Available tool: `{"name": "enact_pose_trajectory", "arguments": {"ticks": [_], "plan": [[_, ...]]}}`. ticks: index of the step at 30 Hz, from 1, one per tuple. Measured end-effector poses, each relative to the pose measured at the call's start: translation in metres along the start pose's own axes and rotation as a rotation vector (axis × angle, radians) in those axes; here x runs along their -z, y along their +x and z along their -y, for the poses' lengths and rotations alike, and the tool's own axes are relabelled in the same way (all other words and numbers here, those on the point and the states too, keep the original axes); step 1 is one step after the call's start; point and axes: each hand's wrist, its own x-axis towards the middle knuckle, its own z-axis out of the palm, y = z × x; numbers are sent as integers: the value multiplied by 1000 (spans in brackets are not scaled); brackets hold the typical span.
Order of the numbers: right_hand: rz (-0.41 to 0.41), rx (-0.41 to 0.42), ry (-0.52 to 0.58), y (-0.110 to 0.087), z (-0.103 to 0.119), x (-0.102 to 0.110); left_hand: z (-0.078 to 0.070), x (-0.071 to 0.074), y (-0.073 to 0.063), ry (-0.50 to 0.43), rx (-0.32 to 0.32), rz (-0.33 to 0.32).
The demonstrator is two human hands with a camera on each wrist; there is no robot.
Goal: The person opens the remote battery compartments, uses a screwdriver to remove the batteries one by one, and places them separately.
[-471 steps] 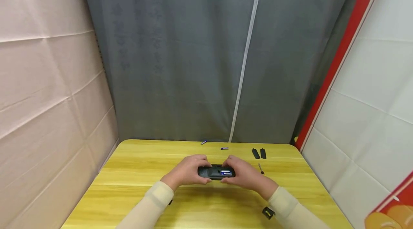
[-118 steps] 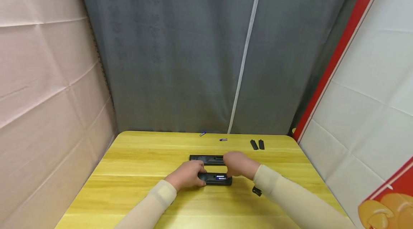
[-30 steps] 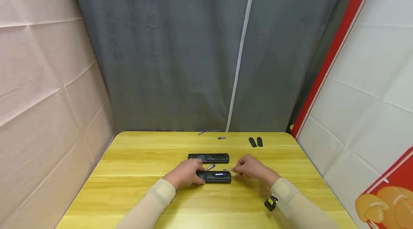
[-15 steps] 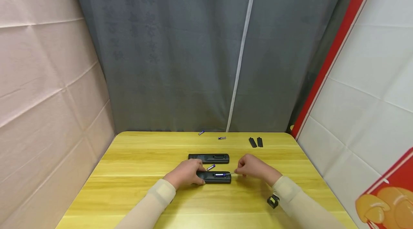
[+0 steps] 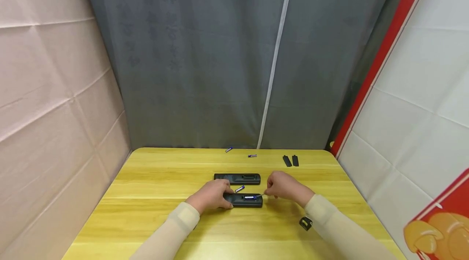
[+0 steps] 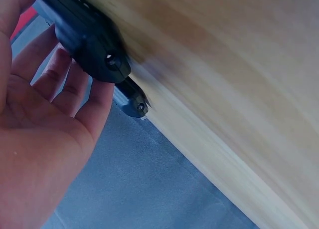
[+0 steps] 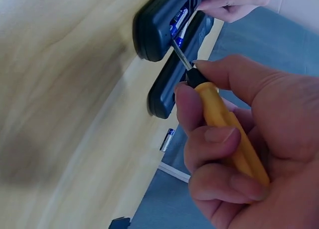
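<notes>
The near black remote control lies back up, its battery compartment uncovered with one blue-and-white battery inside. My left hand grips its left end, thumb on the near side and fingers on the far side. A screwdriver with an orange-yellow handle is in my right hand, fingers curled round it. In the right wrist view its metal tip reaches the compartment's end, by the battery. A loose battery lies between this remote and a second black remote behind it.
Two more batteries, one left and one right, lie near the table's back edge. To their right are two black battery covers. A grey curtain hangs behind the wooden table.
Since 3.9 s ago, one of the near remote's two batteries has come out onto the table. Over the last second, the screwdriver tip has moved from beside the remote to the remaining battery's end.
</notes>
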Motion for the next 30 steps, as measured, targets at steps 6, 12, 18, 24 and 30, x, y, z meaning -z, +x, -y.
{"name": "enact_pose_trajectory", "arguments": {"ticks": [6,12,18,24,30], "plan": [[0,13,-71,4,12,3,-2,-1,-1,-11,1,1],[-19,-3,-198,10,25,5,-3,-1,0,-9,-9,-7],[-10,-42,-347,13,49,6,-2,0,-1,-6,-7,-6],[-3,-26,-519,17,71,2,-2,2,-1,-18,-14,-7],[33,-23,-649,23,87,-2,-3,2,-2,-4,-33,-3]]}}
